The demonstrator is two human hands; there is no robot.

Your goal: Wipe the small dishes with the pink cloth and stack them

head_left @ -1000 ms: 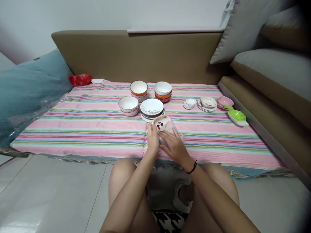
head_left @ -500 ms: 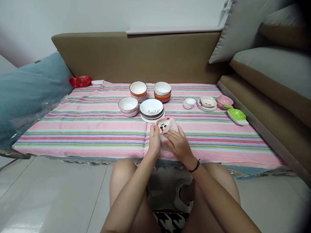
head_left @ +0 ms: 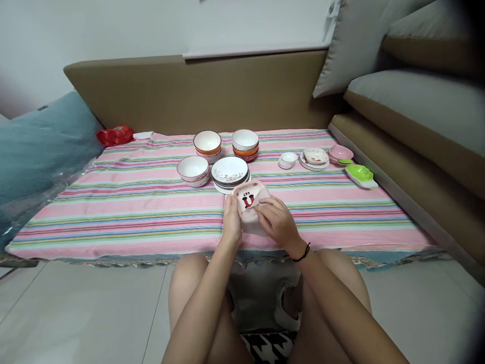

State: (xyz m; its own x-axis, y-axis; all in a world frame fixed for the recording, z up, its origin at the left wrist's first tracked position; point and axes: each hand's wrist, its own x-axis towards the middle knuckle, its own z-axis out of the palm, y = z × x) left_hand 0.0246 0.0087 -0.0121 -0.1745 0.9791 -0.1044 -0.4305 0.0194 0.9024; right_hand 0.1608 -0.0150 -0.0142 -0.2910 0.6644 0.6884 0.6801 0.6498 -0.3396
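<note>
A small pinkish dish (head_left: 246, 190) with a printed "CAT" picture is tilted up above the near part of the striped cloth. My left hand (head_left: 232, 218) grips its left rim, fingers partly hidden behind it. Against the dish's lower right, my right hand (head_left: 278, 220) pinches a thin pale cloth or tissue (head_left: 253, 225), which hangs over the lower part of the dish. Just behind the dish stands a stack of flower-patterned plates (head_left: 230, 172). A white bowl stack (head_left: 194, 169) is to its left.
Two taller bowl stacks (head_left: 207, 141) stand farther back. To the right are small white saucers (head_left: 288, 157), plates with a dish (head_left: 316, 157), pink bowls (head_left: 341, 152) and a green dish (head_left: 360, 175). A red bundle (head_left: 115, 135) lies at left; cushions (head_left: 413, 101) line the right.
The pale cloth has been drawn down off more of the dish's face, so the picture shows more fully. My right hand's fingers have curled in. The camera view has shifted slightly.
</note>
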